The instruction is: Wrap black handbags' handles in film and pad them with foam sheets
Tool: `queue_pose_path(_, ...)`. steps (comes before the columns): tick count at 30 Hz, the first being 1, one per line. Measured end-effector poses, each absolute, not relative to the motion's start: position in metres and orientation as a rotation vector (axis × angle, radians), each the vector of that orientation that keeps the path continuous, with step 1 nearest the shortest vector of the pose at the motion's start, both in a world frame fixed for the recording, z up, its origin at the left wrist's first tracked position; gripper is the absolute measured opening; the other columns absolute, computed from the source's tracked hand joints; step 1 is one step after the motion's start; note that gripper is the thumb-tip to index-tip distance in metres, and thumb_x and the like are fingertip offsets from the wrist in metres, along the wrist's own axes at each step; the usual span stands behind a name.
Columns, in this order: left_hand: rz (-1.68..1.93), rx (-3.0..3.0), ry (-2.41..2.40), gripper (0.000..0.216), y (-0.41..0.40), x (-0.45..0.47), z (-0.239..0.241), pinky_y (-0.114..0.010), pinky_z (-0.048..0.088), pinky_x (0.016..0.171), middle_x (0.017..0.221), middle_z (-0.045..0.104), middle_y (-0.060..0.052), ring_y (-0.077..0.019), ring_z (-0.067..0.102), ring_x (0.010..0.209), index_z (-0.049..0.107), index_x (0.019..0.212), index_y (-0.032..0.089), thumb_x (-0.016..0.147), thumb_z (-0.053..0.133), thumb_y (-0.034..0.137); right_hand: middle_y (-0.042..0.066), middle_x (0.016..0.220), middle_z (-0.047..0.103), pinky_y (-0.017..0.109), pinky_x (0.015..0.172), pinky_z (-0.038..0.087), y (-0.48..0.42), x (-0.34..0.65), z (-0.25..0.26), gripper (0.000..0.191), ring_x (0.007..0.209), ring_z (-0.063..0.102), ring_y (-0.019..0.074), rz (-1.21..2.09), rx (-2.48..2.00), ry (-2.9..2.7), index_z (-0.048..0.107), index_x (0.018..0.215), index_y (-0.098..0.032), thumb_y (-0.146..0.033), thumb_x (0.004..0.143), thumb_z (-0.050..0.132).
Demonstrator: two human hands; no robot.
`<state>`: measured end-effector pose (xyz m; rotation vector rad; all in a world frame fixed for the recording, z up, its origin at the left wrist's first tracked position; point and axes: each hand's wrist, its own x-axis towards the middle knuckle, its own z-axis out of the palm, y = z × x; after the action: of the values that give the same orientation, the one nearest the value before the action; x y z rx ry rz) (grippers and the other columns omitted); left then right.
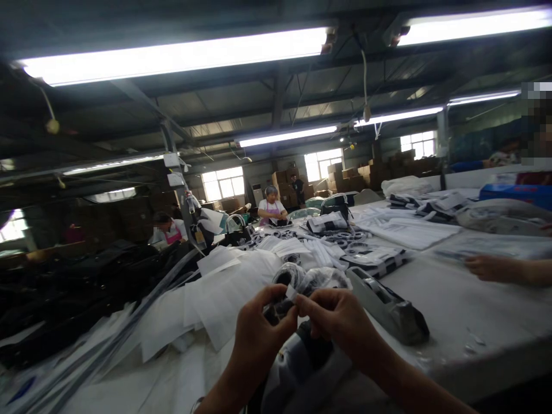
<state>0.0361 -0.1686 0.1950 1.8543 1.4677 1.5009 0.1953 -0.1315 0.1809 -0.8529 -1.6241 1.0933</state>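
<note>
1. Lower middle of my feed: the left hand (259, 336) and right hand (340, 322) meet. Each pinches a small white tab (291, 292) between thumb and forefinger, with the other fingers curled in.
2. The tab sits just above a grey and black bag (297, 368) at the bottom of the frame, right under the hands.
3. Writing: the blue box (517, 194) at the right edge carries print, but it is too blurred for me to read.
4. Containers: clear bags (314, 279) just behind the hands hold dark rolled items. Cardboard cartons (345, 175) are stacked at far centre, their contents hidden.
5. A grey tape dispenser (388, 310) lies just right of the right hand on the white table (452, 310).
6. Room: I see bare tabletop between the dispenser and a co-worker's hand (487, 267) at the right. The table's near edge runs along the lower right. Left of the hands, loose white sheets (215, 299) crowd the surface.
</note>
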Motion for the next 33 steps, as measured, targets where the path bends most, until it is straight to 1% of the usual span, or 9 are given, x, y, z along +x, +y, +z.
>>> queue_pose_path(5,1.491,1.824,1.514,0.031,-0.169,0.032,0.191,-0.028,0.053,0.075,0.089,0.075,-0.002,-0.0199,0.07,0.083,0.07,0.099,0.019,0.074,0.074,0.038,0.001,0.047,0.062,0.018,0.038,0.028,-0.13,0.2,0.178,0.051,0.036,0.044,0.007,1.105,-0.943,-1.665,0.074,0.069,-0.017,-0.067,0.078,0.068)
queue_pose_path(11,1.473,1.776,1.519,0.03,-0.171,0.034,0.194,-0.026,0.053,0.071,0.086,0.076,-0.001,-0.0196,0.07,0.079,0.072,0.094,0.02,0.073,0.075,0.04,0.002,0.046,0.063,0.017,0.038,0.029,-0.126,0.198,0.17,0.051,0.036,0.047,0.0073,1.24,-0.918,-1.575,0.074,0.072,-0.016,-0.066,0.077,0.07)
queue_pose_path(17,1.432,1.765,1.519,0.036,-0.172,0.034,0.199,-0.028,0.053,0.071,0.09,0.077,-0.004,-0.0214,0.069,0.081,0.073,0.097,0.018,0.074,0.075,0.046,0.003,0.048,0.065,0.017,0.036,0.026,-0.124,0.197,0.17,0.051,0.034,0.044,0.0065,1.217,-0.912,-1.572,0.074,0.072,-0.015,-0.066,0.074,0.071)
queue_pose_path(20,1.392,1.721,1.516,0.039,-0.172,0.033,0.202,-0.029,0.052,0.072,0.09,0.077,-0.005,-0.0231,0.068,0.083,0.073,0.097,0.017,0.073,0.075,0.048,0.003,0.046,0.063,0.018,0.035,0.027,-0.122,0.197,0.167,0.05,0.033,0.045,0.0072,1.182,-0.919,-1.556,0.071,0.066,-0.015,-0.064,0.073,0.074)
queue_pose_path(22,1.387,1.676,1.496,0.04,-0.172,0.033,0.204,-0.029,0.05,0.071,0.086,0.076,-0.004,-0.022,0.067,0.08,0.074,0.096,0.017,0.072,0.074,0.049,0.003,0.044,0.062,0.018,0.035,0.027,-0.119,0.195,0.162,0.049,0.033,0.045,0.0077,1.19,-0.913,-1.524,0.068,0.06,-0.014,-0.062,0.072,0.074)
queue_pose_path(24,1.394,1.626,1.468,0.04,-0.173,0.034,0.205,-0.027,0.048,0.068,0.08,0.074,-0.003,-0.0199,0.064,0.074,0.074,0.093,0.017,0.071,0.075,0.05,0.003,0.046,0.062,0.019,0.037,0.031,-0.117,0.193,0.158,0.048,0.035,0.047,0.0084,1.226,-0.833,-1.499,0.067,0.059,-0.015,-0.06,0.073,0.074)
queue_pose_path(28,1.368,1.52,1.402,0.04,-0.173,0.035,0.207,-0.025,0.045,0.061,0.071,0.071,-0.002,-0.0169,0.061,0.066,0.074,0.092,0.016,0.069,0.075,0.049,0.004,0.058,0.067,0.021,0.048,0.043,-0.113,0.188,0.152,0.047,0.047,0.055,0.0105,1.314,-0.539,-1.501,0.071,0.068,-0.014,-0.061,0.073,0.075)
queue_pose_path(30,1.366,1.511,1.377,0.039,-0.172,0.033,0.207,-0.024,0.045,0.061,0.072,0.071,-0.002,-0.0163,0.061,0.065,0.074,0.091,0.016,0.069,0.074,0.049,0.004,0.06,0.067,0.022,0.05,0.045,-0.112,0.186,0.152,0.047,0.05,0.056,0.011,1.334,-0.458,-1.515,0.072,0.071,-0.014,-0.06,0.076,0.073)
queue_pose_path(33,1.364,1.55,1.38,0.038,-0.17,0.027,0.207,-0.023,0.044,0.059,0.076,0.073,-0.004,-0.0156,0.06,0.066,0.075,0.092,0.017,0.071,0.072,0.049,0.003,0.059,0.064,0.023,0.051,0.045,-0.11,0.185,0.155,0.042,0.051,0.055,0.0108,1.339,-0.387,-1.562,0.071,0.072,-0.014,-0.055,0.08,0.071)
